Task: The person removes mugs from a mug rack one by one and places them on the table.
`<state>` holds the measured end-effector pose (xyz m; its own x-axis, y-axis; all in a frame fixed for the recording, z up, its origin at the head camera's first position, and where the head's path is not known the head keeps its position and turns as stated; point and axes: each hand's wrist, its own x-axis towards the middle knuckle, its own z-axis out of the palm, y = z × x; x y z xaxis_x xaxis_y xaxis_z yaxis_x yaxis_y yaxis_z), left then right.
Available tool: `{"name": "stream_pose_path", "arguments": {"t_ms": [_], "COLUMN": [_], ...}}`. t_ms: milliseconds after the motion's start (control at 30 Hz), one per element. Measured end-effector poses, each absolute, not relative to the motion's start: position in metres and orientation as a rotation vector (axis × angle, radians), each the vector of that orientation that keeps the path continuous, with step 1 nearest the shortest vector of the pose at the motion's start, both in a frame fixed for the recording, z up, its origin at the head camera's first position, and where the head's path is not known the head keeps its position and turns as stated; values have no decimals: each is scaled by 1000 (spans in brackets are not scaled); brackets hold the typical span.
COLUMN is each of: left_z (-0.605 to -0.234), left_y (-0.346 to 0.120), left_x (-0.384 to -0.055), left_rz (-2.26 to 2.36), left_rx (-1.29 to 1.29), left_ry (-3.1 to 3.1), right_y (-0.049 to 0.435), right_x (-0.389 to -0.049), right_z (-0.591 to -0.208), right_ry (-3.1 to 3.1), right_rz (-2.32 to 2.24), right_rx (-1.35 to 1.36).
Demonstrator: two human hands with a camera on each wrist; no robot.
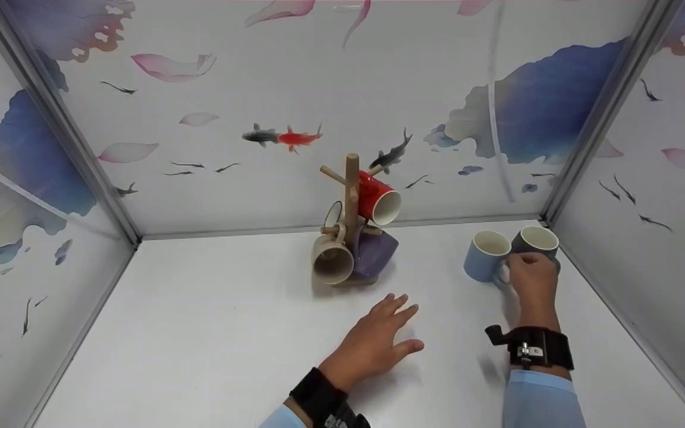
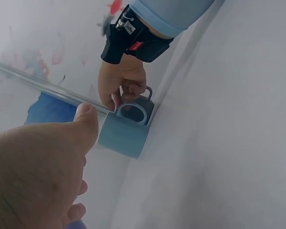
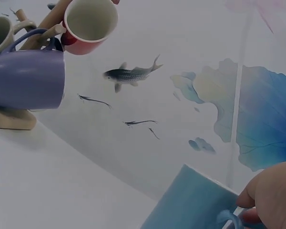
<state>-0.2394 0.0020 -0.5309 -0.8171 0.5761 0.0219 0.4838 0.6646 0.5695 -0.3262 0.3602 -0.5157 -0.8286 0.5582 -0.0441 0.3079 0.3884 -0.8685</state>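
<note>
My right hand (image 1: 534, 284) is at the handle side of a light blue mug (image 1: 485, 257), its curled thumb and fingers pinching by the rim and handle (image 3: 229, 217). That mug stands upright on the white table. Close behind the hand is a dark grey mug (image 1: 537, 239), also upright and partly covered by it. My left hand (image 1: 372, 345) hovers over the table with fingers spread, holding nothing. Ahead of it, a wooden mug tree (image 1: 351, 196) carries a red mug (image 1: 375, 196), a purple mug (image 3: 28, 78), a beige mug (image 1: 332, 260) and a mostly hidden pale mug.
White panels printed with fish, petals and blue leaves enclose the table (image 1: 200, 333) at the back and both sides. A grey metal corner post (image 1: 607, 113) rises behind the dark grey mug. The right panel (image 1: 634, 238) runs close beside that mug.
</note>
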Motion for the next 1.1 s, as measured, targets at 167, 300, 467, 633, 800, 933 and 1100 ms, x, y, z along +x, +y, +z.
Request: {"name": "stream_pose_path", "arguments": {"t_ms": [167, 300, 467, 633, 800, 933, 1100], "left_z": [-526, -522, -517, -510, -501, -492, -484], "left_y": [-1, -3, -6, -12, -20, -27, -37], "left_x": [-241, -242, -244, -245, -246, -245, -248], "left_rz": [865, 867, 879, 923, 976, 1011, 1053], "left_rx": [865, 860, 844, 833, 803, 799, 751], "left_ry": [2743, 2783, 2802, 2826, 2827, 2857, 2916], "right_y": [354, 346, 339, 335, 329, 322, 307], "right_x": [-328, -331, -333, -332, -332, -332, -331], "right_z": [-507, -497, -488, -484, -478, -473, -466], "right_ry": [-2310, -2270, -2277, -2320, -2386, -2431, -2465], "right_rz": [1427, 1484, 1523, 1536, 1569, 1605, 1591], "right_rx": [-781, -756, -664, -624, -592, -551, -441]}}
